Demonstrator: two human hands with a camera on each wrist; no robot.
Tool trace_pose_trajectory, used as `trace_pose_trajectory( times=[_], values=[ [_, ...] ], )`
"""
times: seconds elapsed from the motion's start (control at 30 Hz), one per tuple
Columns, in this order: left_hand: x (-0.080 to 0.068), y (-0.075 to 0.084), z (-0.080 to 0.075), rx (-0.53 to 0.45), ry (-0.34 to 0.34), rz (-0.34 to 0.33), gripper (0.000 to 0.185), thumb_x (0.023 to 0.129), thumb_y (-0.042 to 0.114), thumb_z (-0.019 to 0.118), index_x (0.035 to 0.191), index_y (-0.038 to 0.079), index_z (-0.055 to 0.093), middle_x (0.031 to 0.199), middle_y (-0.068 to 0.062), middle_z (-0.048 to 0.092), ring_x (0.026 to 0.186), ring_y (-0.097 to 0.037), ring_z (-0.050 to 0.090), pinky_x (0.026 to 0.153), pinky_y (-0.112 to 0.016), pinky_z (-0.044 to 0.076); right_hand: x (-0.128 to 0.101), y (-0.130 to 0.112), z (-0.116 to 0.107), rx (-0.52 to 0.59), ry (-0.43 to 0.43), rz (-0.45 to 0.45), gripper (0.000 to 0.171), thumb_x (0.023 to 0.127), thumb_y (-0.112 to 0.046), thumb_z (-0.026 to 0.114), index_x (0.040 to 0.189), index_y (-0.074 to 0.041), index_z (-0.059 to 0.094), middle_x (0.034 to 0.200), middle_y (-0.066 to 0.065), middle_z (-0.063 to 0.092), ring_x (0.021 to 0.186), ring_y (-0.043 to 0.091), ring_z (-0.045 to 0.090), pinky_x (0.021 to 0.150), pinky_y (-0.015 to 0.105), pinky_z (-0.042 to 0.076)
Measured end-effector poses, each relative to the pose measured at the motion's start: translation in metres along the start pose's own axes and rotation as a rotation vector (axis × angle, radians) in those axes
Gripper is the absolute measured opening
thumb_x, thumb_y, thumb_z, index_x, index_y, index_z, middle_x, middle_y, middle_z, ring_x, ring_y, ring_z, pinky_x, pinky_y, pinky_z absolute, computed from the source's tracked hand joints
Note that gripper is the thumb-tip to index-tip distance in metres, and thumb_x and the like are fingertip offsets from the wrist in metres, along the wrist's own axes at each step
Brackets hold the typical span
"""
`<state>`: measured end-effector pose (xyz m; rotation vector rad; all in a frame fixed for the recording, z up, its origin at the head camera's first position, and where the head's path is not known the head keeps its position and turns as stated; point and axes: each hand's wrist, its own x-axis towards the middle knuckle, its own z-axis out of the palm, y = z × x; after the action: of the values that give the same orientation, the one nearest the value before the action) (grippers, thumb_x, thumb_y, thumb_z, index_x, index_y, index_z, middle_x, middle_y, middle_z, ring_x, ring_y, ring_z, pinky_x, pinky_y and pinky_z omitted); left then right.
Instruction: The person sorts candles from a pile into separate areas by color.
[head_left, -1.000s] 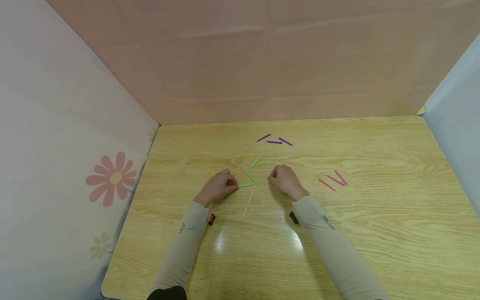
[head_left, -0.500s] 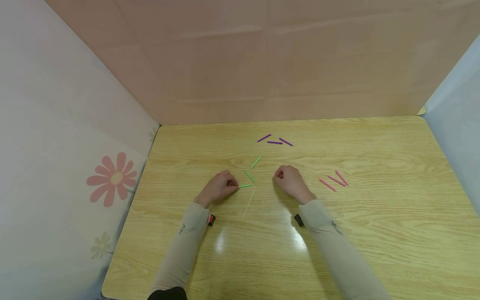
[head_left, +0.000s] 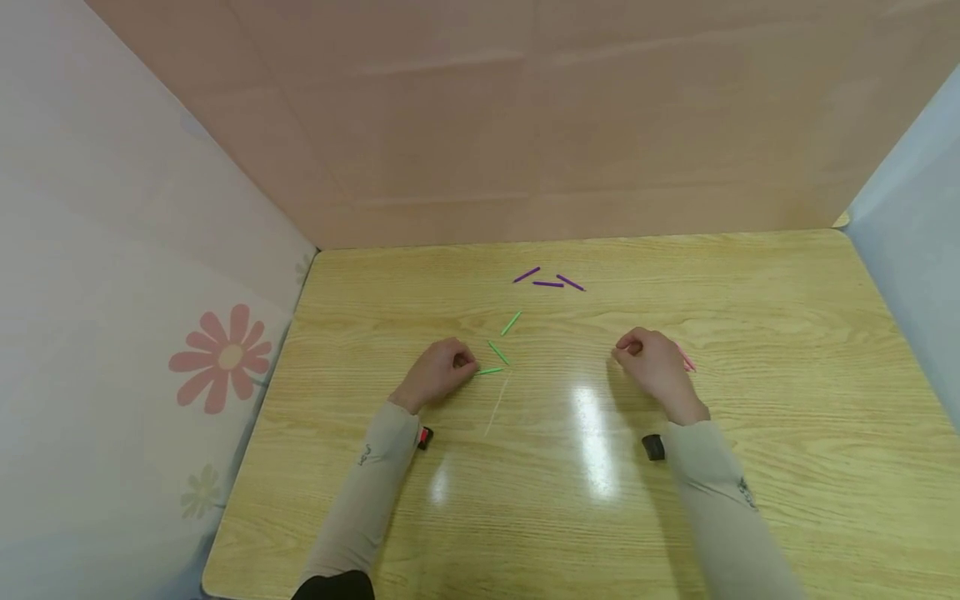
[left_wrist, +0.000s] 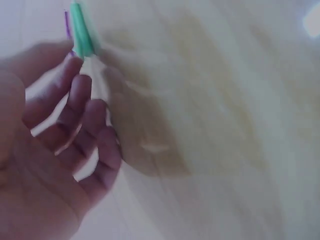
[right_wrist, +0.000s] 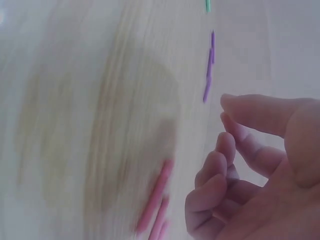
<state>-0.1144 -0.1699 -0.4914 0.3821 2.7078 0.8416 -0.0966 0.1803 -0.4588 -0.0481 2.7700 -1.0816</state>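
In the head view my left hand [head_left: 437, 372] stays low over the table, its thumb and index fingertip at the near end of a short green stick [head_left: 492, 371]. The left wrist view has those fingertips against the end of the green sticks [left_wrist: 81, 31], which overlap there. Two more green sticks [head_left: 498, 352] lie just beyond. My right hand [head_left: 654, 367] hovers over the pink sticks [head_left: 686, 358], hiding most of them. Its fingers bend loosely, with a gap between thumb and index and nothing held. Below it, the right wrist view shows the pink sticks [right_wrist: 155, 197] side by side.
Three purple sticks [head_left: 548, 284] lie towards the back of the wooden table [head_left: 787, 333]. A thin pale line [head_left: 497, 404] marks the tabletop near the left hand. A tan backdrop [head_left: 525, 125] rises behind, and a flower-printed sheet [head_left: 135, 250] hangs at the left.
My right hand has moved right, from beside the green sticks to above the pink ones, and now covers most of them. The left hand stays at the same green stick.
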Motion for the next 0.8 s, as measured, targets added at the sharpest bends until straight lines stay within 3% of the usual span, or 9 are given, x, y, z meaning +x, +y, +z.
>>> trace_pose_trajectory(
  times=[0.27, 0.5, 0.8],
  values=[
    [0.012, 0.008, -0.001, -0.162, 0.174, -0.079, 0.017, 0.094, 0.025, 0.060, 0.098, 0.011, 0.069, 0.095, -0.002, 0.066, 0.083, -0.015, 0.059, 0.075, -0.032, 0.050, -0.018, 0.021, -0.018, -0.021, 0.011, 0.046, 0.026, 0.096, -0.020, 0.058, 0.101, 0.005, 0.064, 0.097, 0.023, 0.065, 0.087, 0.034, 0.061, 0.073, 0.045, 0.048],
    [0.026, 0.023, -0.001, -0.246, 0.257, -0.113, 0.015, 0.093, 0.019, 0.062, 0.097, 0.007, 0.070, 0.094, -0.007, 0.068, 0.084, -0.019, 0.060, 0.075, -0.032, 0.050, -0.028, 0.036, -0.021, -0.017, 0.029, 0.076, 0.026, 0.094, -0.017, 0.059, 0.102, 0.007, 0.063, 0.097, 0.026, 0.067, 0.090, 0.039, 0.061, 0.077, 0.049, 0.046],
    [0.042, 0.033, 0.006, -0.269, 0.290, -0.175, 0.016, 0.088, 0.017, 0.065, 0.095, 0.004, 0.072, 0.096, -0.012, 0.066, 0.091, -0.024, 0.057, 0.081, -0.036, 0.046, -0.036, 0.046, -0.022, -0.002, 0.023, 0.127, 0.026, 0.095, -0.019, 0.059, 0.104, 0.005, 0.062, 0.096, 0.023, 0.065, 0.085, 0.031, 0.060, 0.066, 0.031, 0.041]
  ],
)
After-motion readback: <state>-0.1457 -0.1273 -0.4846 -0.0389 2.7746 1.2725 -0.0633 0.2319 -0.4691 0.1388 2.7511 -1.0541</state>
